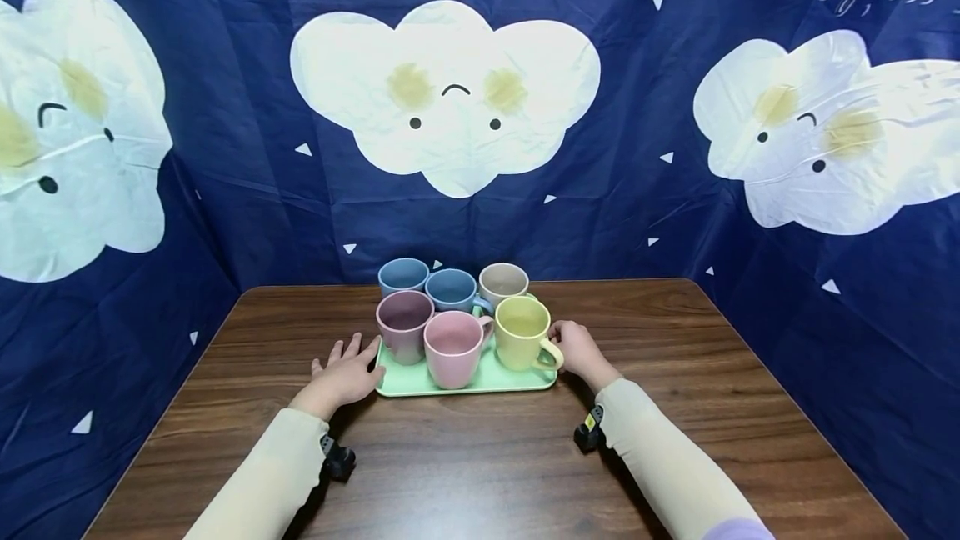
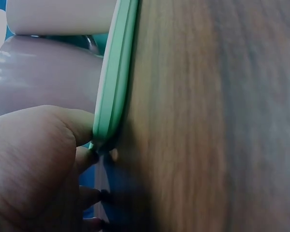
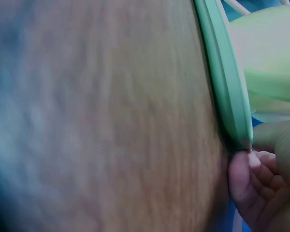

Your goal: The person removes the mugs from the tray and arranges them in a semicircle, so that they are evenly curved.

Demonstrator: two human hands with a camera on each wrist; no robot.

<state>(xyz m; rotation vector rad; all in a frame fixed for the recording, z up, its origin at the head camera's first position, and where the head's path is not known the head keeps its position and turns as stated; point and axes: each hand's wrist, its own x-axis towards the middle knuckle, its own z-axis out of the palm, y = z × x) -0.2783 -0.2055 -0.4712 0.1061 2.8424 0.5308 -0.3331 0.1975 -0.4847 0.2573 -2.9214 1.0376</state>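
Observation:
A light green tray point(image 1: 480, 387) is on the wooden table, carrying several mugs. In its front row are a purple mug point(image 1: 405, 332), a pink mug point(image 1: 453, 357) and a yellow mug point(image 1: 517, 340). Behind them stand a blue mug point(image 1: 402, 275), a second blue mug point(image 1: 448, 290) and a greyish-beige mug point(image 1: 502, 280). My left hand point(image 1: 345, 373) is at the tray's left edge, fingers spread out, the thumb touching the rim point(image 2: 108, 96). At the right edge my right hand point(image 1: 579, 350) grips the tray between thumb and curled fingers, beside the yellow mug's handle.
The brown wooden tabletop point(image 1: 465, 465) extends in front of the tray and to both sides. Behind and beside the table hangs a dark blue cloth point(image 1: 457, 227) printed with white clouds. Each wrist carries a small black camera, such as the left camera point(image 1: 340, 461).

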